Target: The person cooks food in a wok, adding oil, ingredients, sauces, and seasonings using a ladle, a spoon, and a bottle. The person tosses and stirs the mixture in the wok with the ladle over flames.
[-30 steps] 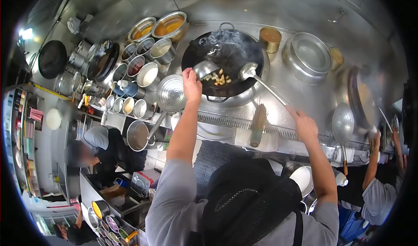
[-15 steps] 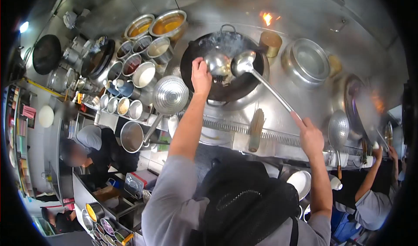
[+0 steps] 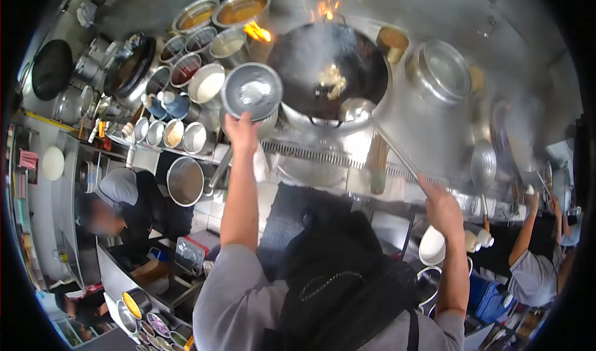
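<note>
Held by its near rim, a round metal bowl (image 3: 252, 92) is in my closed left hand (image 3: 242, 132), left of the wok and above a perforated strainer that it mostly covers. My right hand (image 3: 442, 209) is wrapped round the long handle of a metal ladle (image 3: 357, 110). The ladle's head is at the near right rim of the black wok (image 3: 298, 59). Pale brown food pieces (image 3: 333, 81) lie in the wok under smoke. Flames (image 3: 327, 8) show behind the wok and at its left side.
Containers of sauces (image 3: 186, 70) and two basins with orange liquid (image 3: 241, 9) stand at the left. Stacked metal pots (image 3: 439, 71), a tin (image 3: 392, 43) and a brush (image 3: 378, 164) are around the wok. Another strainer (image 3: 483, 164) is at the right. Co-workers (image 3: 535, 276) are on both sides.
The bowl in my left hand has moved out of the wok to the left. The ladle head has come towards the wok's near rim. Flames have appeared around the wok.
</note>
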`<act>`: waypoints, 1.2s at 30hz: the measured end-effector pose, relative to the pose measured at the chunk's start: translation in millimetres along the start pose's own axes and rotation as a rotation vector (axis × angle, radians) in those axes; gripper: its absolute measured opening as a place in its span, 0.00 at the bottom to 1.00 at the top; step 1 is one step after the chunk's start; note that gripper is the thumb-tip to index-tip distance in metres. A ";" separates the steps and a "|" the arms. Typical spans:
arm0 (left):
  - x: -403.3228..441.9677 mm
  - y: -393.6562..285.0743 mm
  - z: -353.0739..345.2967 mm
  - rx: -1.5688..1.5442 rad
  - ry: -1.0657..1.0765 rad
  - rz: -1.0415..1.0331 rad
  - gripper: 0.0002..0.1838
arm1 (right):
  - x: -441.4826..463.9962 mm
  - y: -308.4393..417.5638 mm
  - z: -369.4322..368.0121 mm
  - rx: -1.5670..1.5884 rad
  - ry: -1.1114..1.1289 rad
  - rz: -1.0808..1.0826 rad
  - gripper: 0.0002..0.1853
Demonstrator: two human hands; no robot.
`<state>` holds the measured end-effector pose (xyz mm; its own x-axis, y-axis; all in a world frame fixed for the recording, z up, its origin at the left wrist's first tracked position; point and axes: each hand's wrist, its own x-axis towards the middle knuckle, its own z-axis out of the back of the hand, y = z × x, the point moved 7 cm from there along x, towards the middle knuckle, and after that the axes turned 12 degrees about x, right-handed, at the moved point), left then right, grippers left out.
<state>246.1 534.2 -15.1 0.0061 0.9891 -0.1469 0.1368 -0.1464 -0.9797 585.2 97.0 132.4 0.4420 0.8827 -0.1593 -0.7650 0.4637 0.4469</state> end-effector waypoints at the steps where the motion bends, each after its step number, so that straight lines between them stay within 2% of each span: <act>1: -12.4 3.9 29.9 0.006 0.016 0.019 0.20 | -4.8 -0.6 -5.6 -0.005 0.018 -0.007 0.39; 3: -39.9 9.9 85.8 -0.058 -0.031 0.042 0.22 | 5.6 -8.0 -25.2 -0.012 0.028 -0.029 0.39; 5: -73.6 14.8 137.8 -0.133 -0.048 0.055 0.23 | 28.1 -14.9 -51.6 0.074 -0.019 0.063 0.40; 9: -132.8 51.9 258.3 -0.038 -0.260 0.120 0.26 | 88.1 -10.6 -109.5 0.092 -0.104 0.155 0.39; 12: -185.9 50.2 311.4 -0.065 -0.388 0.105 0.24 | 122.2 -6.1 -120.9 0.100 -0.144 0.110 0.39; 14: -219.0 67.0 353.3 -0.059 -0.503 0.132 0.28 | 141.4 -4.5 -120.1 0.263 -0.038 0.008 0.37; 18: -277.0 77.6 389.8 -0.150 -0.625 0.079 0.29 | 176.2 -13.4 -127.6 0.355 -0.108 0.095 0.38; 20: -307.0 91.1 404.0 -0.228 -0.705 0.083 0.29 | 200.7 -6.5 -125.3 0.329 -0.287 0.351 0.39; 23: -348.2 104.8 424.6 -0.276 -0.761 0.060 0.27 | 234.0 -12.2 -131.7 0.277 -0.186 0.266 0.38; 24: -363.5 116.0 439.8 -0.309 -0.816 0.052 0.25 | 235.4 -19.5 -134.3 0.235 -0.125 0.176 0.32; 25: -380.8 122.2 452.8 -0.340 -0.869 0.047 0.24 | 231.6 -26.4 -131.7 0.238 -0.119 0.175 0.32; 26: -398.0 121.5 460.2 -0.414 -0.882 -0.008 0.20 | 227.0 -37.0 -129.2 0.117 -0.101 0.170 0.31; 27: -420.0 148.1 498.6 -0.351 -0.858 -0.041 0.17 | 221.9 -43.3 -125.6 -0.005 -0.084 0.168 0.30; 29: -478.0 161.8 535.4 -0.552 -1.045 -0.051 0.18 | 190.4 -35.3 -90.3 -0.067 -0.041 0.152 0.33; 30: -519.6 128.6 530.3 0.402 -1.188 0.199 0.21 | 182.9 -38.5 -79.9 -0.091 -0.027 0.165 0.34; 31: -548.1 98.9 518.5 1.374 -1.143 0.440 0.24 | 176.0 -43.7 -72.5 -0.116 -0.014 0.177 0.36; 33: -603.8 84.7 528.7 1.562 -1.332 0.651 0.24 | 159.2 -54.9 -58.0 -0.081 -0.038 0.202 0.38; 35: -674.1 111.6 576.9 1.201 -1.430 0.660 0.24 | 146.9 -70.7 -51.2 -0.046 -0.061 0.228 0.41; 36: -690.2 111.1 574.0 1.202 -1.431 0.663 0.24 | 142.6 -81.0 -49.5 0.001 -0.091 0.228 0.42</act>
<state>-311.6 -172.8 -100.8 -0.9774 0.1440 0.1549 -0.1759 -0.9602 -0.2168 687.0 189.1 30.0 0.2981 0.9542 0.0258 -0.8497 0.2529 0.4627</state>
